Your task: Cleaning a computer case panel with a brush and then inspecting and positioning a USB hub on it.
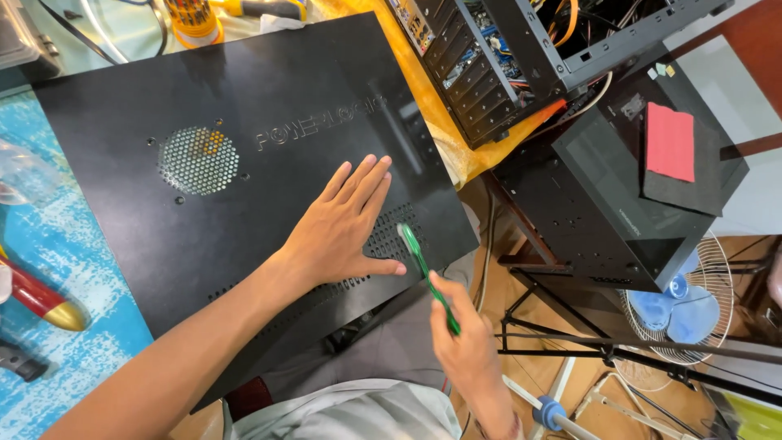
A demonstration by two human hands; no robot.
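A large black metal computer case side panel (163, 98) lies flat across the table and overhangs toward me. My left hand (342, 228) rests palm down on it, fingers spread, beside a patch of small vent holes near the panel's front right corner. My right hand (464, 342) grips a green toothbrush (423, 269) by its handle. The brush head touches the perforated area just right of my left thumb. A round perforated fan grille (198, 160) sits in the panel's left half.
An open computer chassis (505, 57) stands at the back on yellow cloth. To the right sits a black case (603, 204) with a red pad (669, 140) on top. A floor fan (684, 310) and stand legs are below. Screwdriver handles (41, 301) lie at left.
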